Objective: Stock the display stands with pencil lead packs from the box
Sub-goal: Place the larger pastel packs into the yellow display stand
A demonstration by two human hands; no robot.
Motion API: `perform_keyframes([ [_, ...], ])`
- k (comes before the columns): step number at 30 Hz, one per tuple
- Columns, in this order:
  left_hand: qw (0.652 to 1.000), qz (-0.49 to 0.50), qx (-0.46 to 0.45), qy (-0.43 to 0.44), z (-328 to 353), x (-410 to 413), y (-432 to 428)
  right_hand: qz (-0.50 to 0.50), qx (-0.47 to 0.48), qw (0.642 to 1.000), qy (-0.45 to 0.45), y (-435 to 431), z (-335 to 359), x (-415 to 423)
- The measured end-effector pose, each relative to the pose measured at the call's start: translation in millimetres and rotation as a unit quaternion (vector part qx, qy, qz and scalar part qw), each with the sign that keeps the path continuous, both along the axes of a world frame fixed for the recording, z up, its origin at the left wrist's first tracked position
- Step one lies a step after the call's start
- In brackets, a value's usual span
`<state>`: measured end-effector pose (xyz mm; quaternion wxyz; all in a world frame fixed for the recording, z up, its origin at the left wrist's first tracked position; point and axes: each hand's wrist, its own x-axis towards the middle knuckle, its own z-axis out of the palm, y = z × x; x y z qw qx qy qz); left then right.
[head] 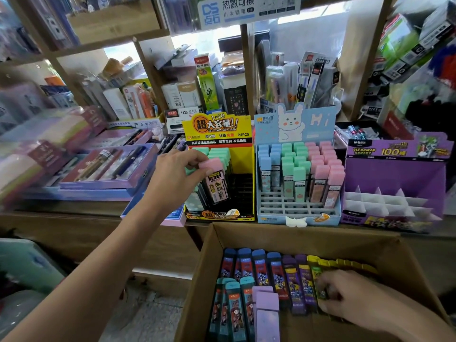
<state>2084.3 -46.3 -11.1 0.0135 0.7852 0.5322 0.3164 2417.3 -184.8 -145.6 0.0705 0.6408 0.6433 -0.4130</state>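
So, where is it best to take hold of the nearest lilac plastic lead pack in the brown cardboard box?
Pinch the lilac pack by its long side edges, coming from above: it lies flat and uppermost, with the teal-capped packs close beside it.

Left grip [177,175] pinching pink-capped lead pack [215,180] at yellow stand [243,159], counter [61,209] front edge. Blue stand [296,213], purple stand [394,174] alongside to right. Right grip [350,296] curled on yellow-green pack [316,275] in cardboard box [296,233] below counter.
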Motion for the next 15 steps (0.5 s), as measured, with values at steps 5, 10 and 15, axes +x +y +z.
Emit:
perform_keyframes([
  [5,1.0,-0.005,-0.002,-0.004,0.4,1.0,0.5,0.0,0.005,1.0,0.0,-0.4,1.0,-0.6],
  [10,1.0,-0.004,-0.006,-0.013,-1.4,1.6,0.0,0.003,0.011,1.0,-0.003,-1.0,2.6,-1.9],
  [15,1.0,-0.002,-0.022,-0.014,-2.2,1.1,1.7,0.009,0.01,1.0,-0.006,-0.3,4.8,-3.3],
])
